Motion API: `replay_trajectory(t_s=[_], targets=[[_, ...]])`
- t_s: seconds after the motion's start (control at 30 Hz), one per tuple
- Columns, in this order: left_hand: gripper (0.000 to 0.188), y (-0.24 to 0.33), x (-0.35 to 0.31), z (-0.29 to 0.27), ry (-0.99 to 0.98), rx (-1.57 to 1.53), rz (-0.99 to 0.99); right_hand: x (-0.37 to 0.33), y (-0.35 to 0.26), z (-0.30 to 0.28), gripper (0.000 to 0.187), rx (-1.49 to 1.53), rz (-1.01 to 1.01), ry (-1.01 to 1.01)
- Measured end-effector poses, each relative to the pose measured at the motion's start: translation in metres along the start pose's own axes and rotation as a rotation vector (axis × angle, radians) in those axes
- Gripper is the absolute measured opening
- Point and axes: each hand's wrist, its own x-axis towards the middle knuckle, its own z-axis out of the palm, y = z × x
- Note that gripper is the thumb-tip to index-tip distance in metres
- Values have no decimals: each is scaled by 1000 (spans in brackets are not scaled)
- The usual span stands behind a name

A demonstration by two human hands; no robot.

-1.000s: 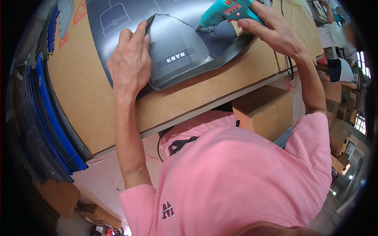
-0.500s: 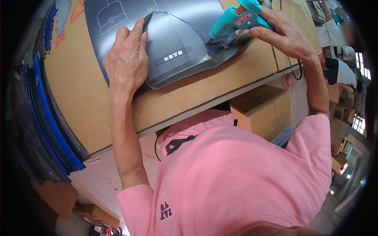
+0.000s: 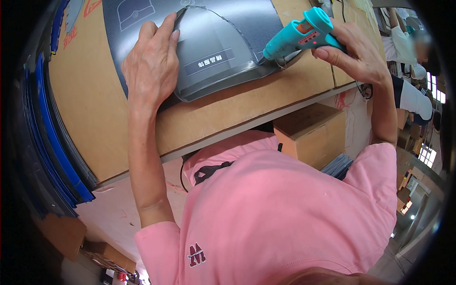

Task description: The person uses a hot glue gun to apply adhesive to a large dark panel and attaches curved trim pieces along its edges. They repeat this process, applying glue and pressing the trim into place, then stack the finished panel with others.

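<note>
A dark, patterned sheet (image 3: 256, 19) with white line drawings lies on the cardboard-covered bench. On it rests a grey, glossy flap (image 3: 204, 42) with a curved outline and a dark printed label (image 3: 210, 61). My left hand (image 3: 153, 66) pinches the flap's left edge between thumb and fingers, and that edge stands up slightly. In my right hand (image 3: 356, 52) is a teal hot glue gun (image 3: 301, 35), its nozzle end down at the flap's right-hand corner. The very tip is hard to make out there.
Blue and dark sheets (image 3: 57, 142) stand stacked along the bench's left side. A cardboard box (image 3: 311, 133) sits under the bench, with a pile of grey sheets (image 3: 337, 167) beside it. A black cord (image 3: 365, 90) hangs near my right wrist. Other people (image 3: 411, 90) are at the far right.
The glue gun has shifted right and slightly down along the flap's seam toward its right corner. My left hand keeps its hold on the left edge.
</note>
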Motion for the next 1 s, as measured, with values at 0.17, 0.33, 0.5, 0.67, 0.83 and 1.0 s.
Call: replay_trajectory(t_s=[0.17, 0.33, 0.5, 0.67, 0.83, 1.0], targets=[[30, 0, -3, 0, 10, 9, -19, 3, 7, 9, 50, -81, -199, 116], [31, -1, 0, 2, 8, 12, 3, 4, 6, 8, 52, -10, -292, 86], [31, -1, -1, 1, 5, 15, 0, 0, 10, 14, 54, -112, -294, 183], [31, -1, -1, 1, 9, 24, -4, -1, 11, 6, 53, -134, -232, 101], [31, -1, -1, 1, 9, 17, 5, 5, 5, 3, 51, -139, -285, 90], [31, -2, -2, 2, 15, 11, 4, 7, 6, 1, 49, -93, -193, 23]])
